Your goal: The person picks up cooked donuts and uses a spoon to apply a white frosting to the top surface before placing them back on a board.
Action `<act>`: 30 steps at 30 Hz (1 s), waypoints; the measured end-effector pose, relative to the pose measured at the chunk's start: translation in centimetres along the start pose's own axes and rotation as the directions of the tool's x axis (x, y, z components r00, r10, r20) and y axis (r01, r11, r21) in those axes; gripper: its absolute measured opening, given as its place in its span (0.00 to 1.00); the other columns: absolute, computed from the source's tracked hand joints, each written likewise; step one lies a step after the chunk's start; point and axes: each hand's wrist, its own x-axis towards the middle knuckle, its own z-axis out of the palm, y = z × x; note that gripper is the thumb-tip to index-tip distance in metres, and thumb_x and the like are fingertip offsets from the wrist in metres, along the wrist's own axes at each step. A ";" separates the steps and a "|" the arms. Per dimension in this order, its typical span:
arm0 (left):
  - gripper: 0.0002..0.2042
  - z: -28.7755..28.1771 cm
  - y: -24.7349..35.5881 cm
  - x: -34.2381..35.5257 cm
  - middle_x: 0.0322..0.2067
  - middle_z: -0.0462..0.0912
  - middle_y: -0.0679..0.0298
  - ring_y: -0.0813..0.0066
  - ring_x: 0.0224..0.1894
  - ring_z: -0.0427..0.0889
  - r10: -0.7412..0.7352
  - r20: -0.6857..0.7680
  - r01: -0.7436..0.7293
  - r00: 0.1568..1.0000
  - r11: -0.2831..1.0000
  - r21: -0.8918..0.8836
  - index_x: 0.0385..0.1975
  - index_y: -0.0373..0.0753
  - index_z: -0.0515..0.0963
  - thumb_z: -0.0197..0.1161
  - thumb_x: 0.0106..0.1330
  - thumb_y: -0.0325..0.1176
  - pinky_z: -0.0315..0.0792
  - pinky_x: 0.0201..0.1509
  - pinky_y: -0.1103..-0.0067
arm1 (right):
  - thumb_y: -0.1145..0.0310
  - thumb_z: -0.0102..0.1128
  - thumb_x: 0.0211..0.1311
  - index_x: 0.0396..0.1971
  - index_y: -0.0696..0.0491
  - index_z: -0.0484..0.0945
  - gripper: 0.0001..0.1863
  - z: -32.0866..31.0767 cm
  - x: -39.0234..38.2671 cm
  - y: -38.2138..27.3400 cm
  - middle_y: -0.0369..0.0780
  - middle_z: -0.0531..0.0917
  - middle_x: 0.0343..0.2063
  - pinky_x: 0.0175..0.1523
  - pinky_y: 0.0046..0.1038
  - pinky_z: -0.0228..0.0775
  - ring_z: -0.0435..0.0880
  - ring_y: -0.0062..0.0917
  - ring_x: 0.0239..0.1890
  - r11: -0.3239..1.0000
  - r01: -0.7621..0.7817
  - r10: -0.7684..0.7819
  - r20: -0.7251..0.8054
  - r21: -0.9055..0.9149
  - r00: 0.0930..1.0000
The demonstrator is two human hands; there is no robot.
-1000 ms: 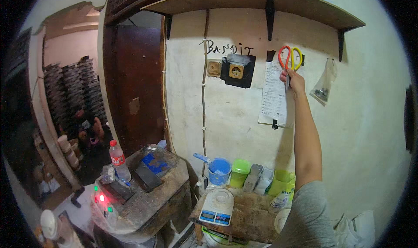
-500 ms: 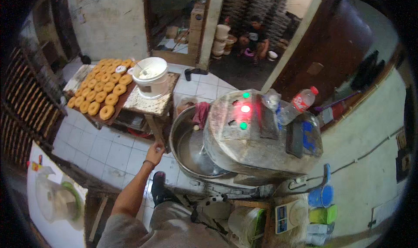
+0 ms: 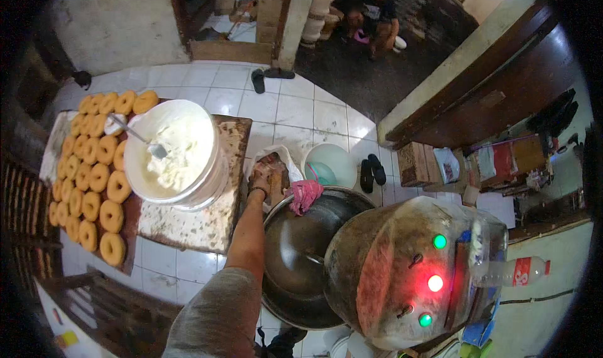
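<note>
My left hand [image 3: 260, 183] reaches to an open pale bag [image 3: 285, 155] with brown contents, just right of the wooden table [image 3: 233, 130]; its fingers blend into the contents and are hard to make out. Beside it a pink cloth [image 3: 304, 194] hangs on the rim of a large metal mixer bowl [image 3: 295, 251]. The mixer housing [image 3: 377, 251] carries green and red lights. On the table stand a white bucket [image 3: 210, 163] of white cream with a metal-handled tool [image 3: 141, 138] in it, and several rows of ring doughnuts [image 3: 99, 179]. My right hand is out of view.
Behind the bag are a tub [image 3: 336, 160], sandals [image 3: 372, 172] and cardboard boxes [image 3: 414, 163]. A person [image 3: 377, 25] crouches in the far doorway. A plastic bottle [image 3: 515, 271] lies beside the mixer; a white board [image 3: 59, 320] is at lower left.
The view has turned from the wall, where my right hand gripped scissors, down to mixer and table. My left hand has reached farther forward to the bag; my right hand has left view.
</note>
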 end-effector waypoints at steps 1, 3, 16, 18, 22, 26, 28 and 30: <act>0.35 0.5 0.4 0.8 0.71 0.55 0.46 0.45 0.69 0.63 -0.083 0.123 0.076 0.989 0.995 0.058 0.65 0.44 0.60 0.70 0.59 0.36 0.67 0.69 0.60 | 0.63 0.62 0.65 0.43 0.59 0.77 0.15 1.1 -3.3 -3.5 0.47 0.82 0.37 0.46 0.36 0.75 0.81 0.37 0.38 1.000 -0.025 0.025 0.121 0.000 0.992; 0.42 2.3 -0.4 3.5 0.72 0.49 0.47 0.47 0.71 0.61 -0.139 0.071 0.132 0.988 0.987 0.091 0.69 0.47 0.55 0.72 0.56 0.37 0.67 0.69 0.59 | 0.63 0.62 0.66 0.44 0.59 0.77 0.15 4.6 -7.8 -9.5 0.47 0.82 0.38 0.45 0.36 0.75 0.81 0.36 0.38 0.998 -0.066 0.057 0.319 0.019 0.946; 0.11 4.2 -2.9 12.8 0.36 0.84 0.52 0.54 0.39 0.83 -0.157 -0.263 0.189 0.952 0.977 0.100 0.40 0.39 0.80 0.59 0.67 0.39 0.77 0.44 0.60 | 0.65 0.60 0.68 0.48 0.58 0.76 0.14 15.7 -20.8 -24.2 0.45 0.82 0.40 0.43 0.32 0.75 0.81 0.30 0.36 0.984 -0.177 0.065 0.881 0.022 0.470; 0.13 3.9 -3.1 11.5 0.28 0.84 0.53 0.53 0.32 0.84 -0.062 -0.330 0.117 0.942 0.982 0.148 0.32 0.36 0.82 0.60 0.66 0.40 0.76 0.38 0.60 | 0.66 0.60 0.68 0.48 0.58 0.76 0.14 16.1 -21.7 -24.5 0.45 0.82 0.40 0.42 0.32 0.75 0.81 0.30 0.36 0.976 -0.211 0.040 0.922 0.046 0.384; 0.11 3.3 -1.3 8.2 0.32 0.81 0.53 0.56 0.40 0.84 -0.073 -0.407 -0.054 0.911 0.955 -0.293 0.31 0.34 0.78 0.57 0.70 0.36 0.76 0.42 0.63 | 0.66 0.59 0.68 0.50 0.57 0.76 0.14 16.0 -23.1 -24.6 0.44 0.82 0.41 0.41 0.31 0.74 0.80 0.28 0.35 0.958 -0.278 -0.001 0.966 0.075 0.258; 0.12 -1.7 5.5 1.2 0.34 0.83 0.49 0.53 0.40 0.84 0.047 -0.442 -0.272 0.896 0.844 -0.462 0.35 0.32 0.79 0.56 0.70 0.36 0.75 0.42 0.63 | 0.67 0.59 0.69 0.51 0.57 0.76 0.14 16.4 -25.3 -23.8 0.44 0.82 0.42 0.41 0.29 0.74 0.80 0.26 0.35 0.927 -0.356 -0.059 0.984 0.116 0.168; 0.13 -7.2 11.0 -6.4 0.34 0.84 0.46 0.50 0.37 0.84 0.270 -0.528 -0.439 0.805 0.870 -0.225 0.35 0.31 0.80 0.56 0.69 0.37 0.75 0.41 0.62 | 0.67 0.59 0.69 0.51 0.56 0.75 0.14 16.0 -27.1 -22.8 0.43 0.82 0.42 0.40 0.29 0.74 0.80 0.25 0.34 0.896 -0.421 -0.089 0.987 0.137 0.131; 0.14 -12.3 14.5 -11.4 0.31 0.83 0.46 0.49 0.35 0.84 0.340 -0.573 -0.499 0.746 0.855 -0.142 0.34 0.31 0.80 0.57 0.68 0.38 0.75 0.41 0.62 | 0.68 0.58 0.70 0.52 0.56 0.75 0.15 15.9 -28.3 -21.8 0.43 0.82 0.42 0.40 0.28 0.74 0.80 0.25 0.34 0.868 -0.463 -0.155 0.984 0.180 0.092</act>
